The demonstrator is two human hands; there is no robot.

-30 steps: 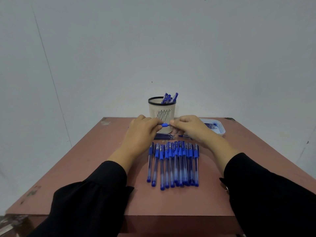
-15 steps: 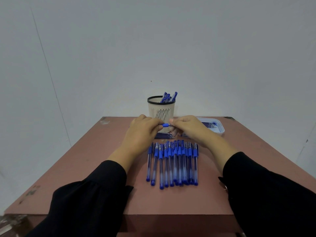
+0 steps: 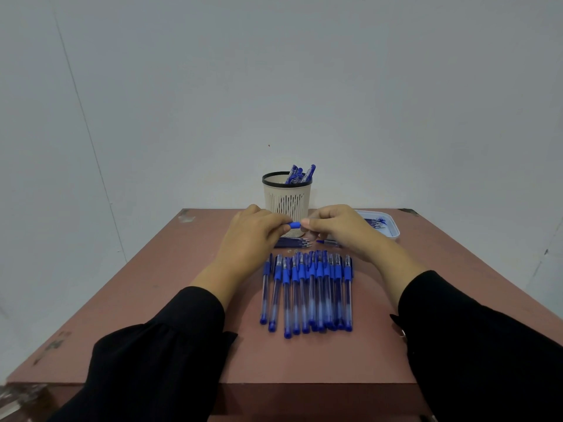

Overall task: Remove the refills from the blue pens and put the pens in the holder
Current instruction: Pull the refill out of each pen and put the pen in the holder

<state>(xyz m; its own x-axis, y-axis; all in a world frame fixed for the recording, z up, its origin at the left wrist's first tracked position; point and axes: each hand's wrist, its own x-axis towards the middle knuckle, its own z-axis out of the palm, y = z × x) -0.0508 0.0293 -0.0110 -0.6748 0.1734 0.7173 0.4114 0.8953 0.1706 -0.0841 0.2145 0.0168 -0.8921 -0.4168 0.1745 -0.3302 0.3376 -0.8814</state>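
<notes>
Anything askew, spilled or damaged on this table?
Nothing spilled. The table has chipped, worn patches at its far-left corner and left edge. Pens in the holder lean right, and loose refills lie on the tabletop rather than in the tray.

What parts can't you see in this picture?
Head view only:
- Held pen: mostly covered by the left hand and right hand; only a blue bit shows.
- Pens in the holder: lower parts hidden by its wall.
- White tray: contents too small to identify.
- Refills behind the hands: partly covered.
</notes>
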